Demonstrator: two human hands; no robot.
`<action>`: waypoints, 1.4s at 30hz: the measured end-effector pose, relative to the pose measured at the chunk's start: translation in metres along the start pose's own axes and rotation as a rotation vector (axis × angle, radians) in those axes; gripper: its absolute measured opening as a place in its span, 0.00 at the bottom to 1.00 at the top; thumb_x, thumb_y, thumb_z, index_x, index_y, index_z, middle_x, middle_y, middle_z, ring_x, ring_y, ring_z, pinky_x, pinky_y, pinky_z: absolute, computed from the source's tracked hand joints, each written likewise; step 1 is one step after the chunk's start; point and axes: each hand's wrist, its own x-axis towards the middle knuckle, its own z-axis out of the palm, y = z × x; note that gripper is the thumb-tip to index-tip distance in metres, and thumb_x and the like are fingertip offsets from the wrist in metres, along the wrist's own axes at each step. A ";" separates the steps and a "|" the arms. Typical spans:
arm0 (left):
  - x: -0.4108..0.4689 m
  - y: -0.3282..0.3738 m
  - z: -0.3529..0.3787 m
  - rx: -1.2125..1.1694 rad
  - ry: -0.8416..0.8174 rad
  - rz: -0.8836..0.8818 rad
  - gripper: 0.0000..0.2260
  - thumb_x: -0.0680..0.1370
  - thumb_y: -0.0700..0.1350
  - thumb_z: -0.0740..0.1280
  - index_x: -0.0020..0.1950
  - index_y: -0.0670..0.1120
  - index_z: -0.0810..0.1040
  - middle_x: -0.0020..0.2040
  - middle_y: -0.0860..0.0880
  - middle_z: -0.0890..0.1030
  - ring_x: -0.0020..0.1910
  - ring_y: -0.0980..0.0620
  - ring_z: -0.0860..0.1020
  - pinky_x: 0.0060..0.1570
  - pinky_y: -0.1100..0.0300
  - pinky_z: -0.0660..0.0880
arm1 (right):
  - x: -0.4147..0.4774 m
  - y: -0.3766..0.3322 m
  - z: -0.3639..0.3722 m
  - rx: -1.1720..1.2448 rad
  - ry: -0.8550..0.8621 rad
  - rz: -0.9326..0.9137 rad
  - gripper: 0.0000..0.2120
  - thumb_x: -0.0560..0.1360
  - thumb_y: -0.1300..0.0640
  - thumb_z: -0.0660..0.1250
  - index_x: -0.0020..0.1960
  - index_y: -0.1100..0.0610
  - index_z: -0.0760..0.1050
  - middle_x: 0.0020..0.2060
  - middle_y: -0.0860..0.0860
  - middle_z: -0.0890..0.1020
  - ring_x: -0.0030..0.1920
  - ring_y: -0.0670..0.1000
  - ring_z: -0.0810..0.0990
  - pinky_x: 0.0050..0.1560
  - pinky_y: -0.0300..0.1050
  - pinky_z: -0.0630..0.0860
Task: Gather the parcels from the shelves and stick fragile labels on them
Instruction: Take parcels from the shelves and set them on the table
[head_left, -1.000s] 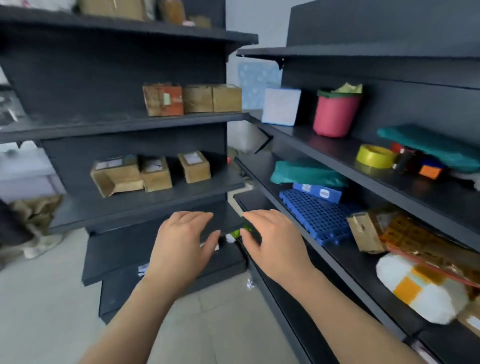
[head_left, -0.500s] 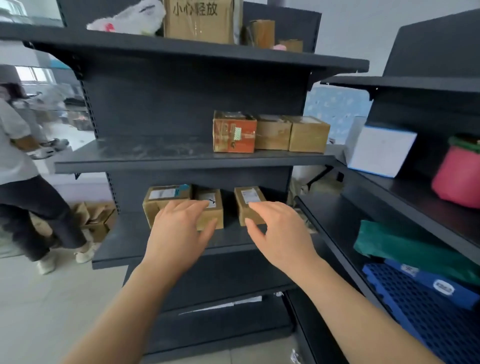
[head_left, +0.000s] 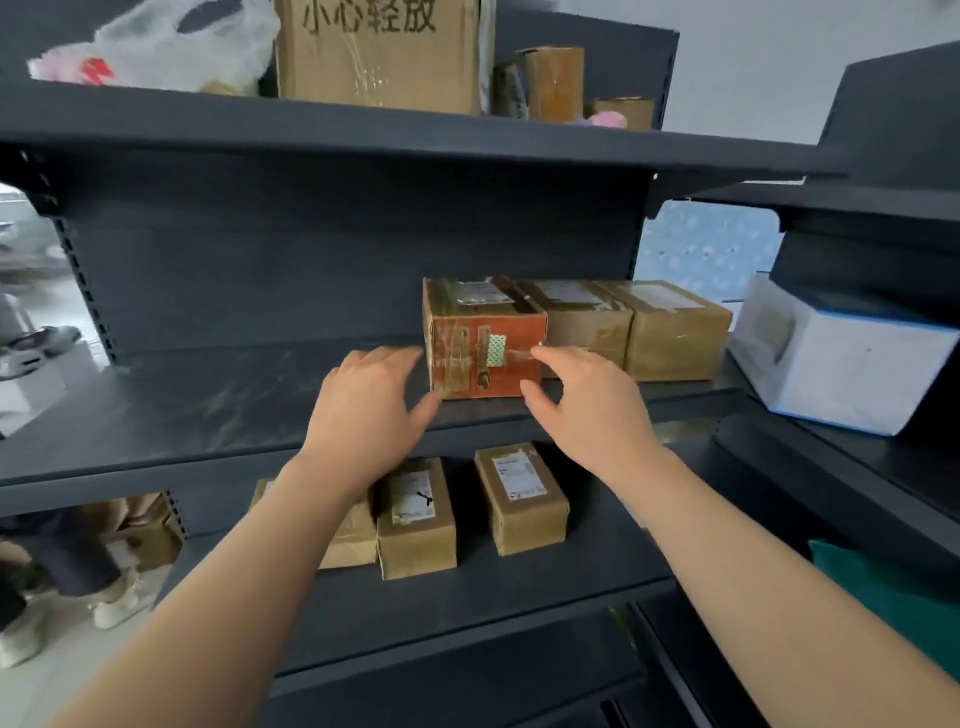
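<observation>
Raised to frame centre, your spread left hand (head_left: 366, 400) and right hand (head_left: 587, 410) flank red parcel (head_left: 485, 338); stiff, likely light: clasp sides.

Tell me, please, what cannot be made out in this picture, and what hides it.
All in the head view:
1. The leftmost lower-shelf parcel: mostly behind the left forearm.
2. Label print on the middle lower parcel: too small to read.
3. The top-shelf carton: cut off by the upper edge.
4. Whether the left hand or right hand touches the orange parcel: unclear.
</observation>
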 end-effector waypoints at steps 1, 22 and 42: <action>0.012 -0.001 0.004 -0.006 -0.002 -0.007 0.24 0.76 0.55 0.65 0.69 0.46 0.70 0.63 0.45 0.77 0.62 0.42 0.72 0.60 0.49 0.69 | 0.012 0.005 0.004 -0.011 0.001 0.002 0.21 0.77 0.48 0.64 0.67 0.54 0.72 0.61 0.51 0.79 0.58 0.52 0.78 0.56 0.46 0.74; 0.106 -0.024 0.084 -0.456 -0.042 -0.185 0.39 0.67 0.51 0.76 0.74 0.54 0.61 0.57 0.52 0.79 0.52 0.53 0.78 0.52 0.55 0.78 | 0.108 0.047 0.068 -0.017 -0.167 0.064 0.34 0.74 0.42 0.66 0.75 0.55 0.60 0.71 0.53 0.65 0.55 0.53 0.79 0.60 0.50 0.75; -0.029 -0.041 -0.034 -0.670 -0.044 0.119 0.39 0.64 0.52 0.78 0.71 0.59 0.64 0.59 0.58 0.78 0.55 0.57 0.77 0.56 0.56 0.76 | -0.053 -0.096 -0.023 0.164 0.200 0.341 0.33 0.68 0.49 0.75 0.70 0.52 0.69 0.59 0.44 0.68 0.57 0.37 0.69 0.60 0.37 0.73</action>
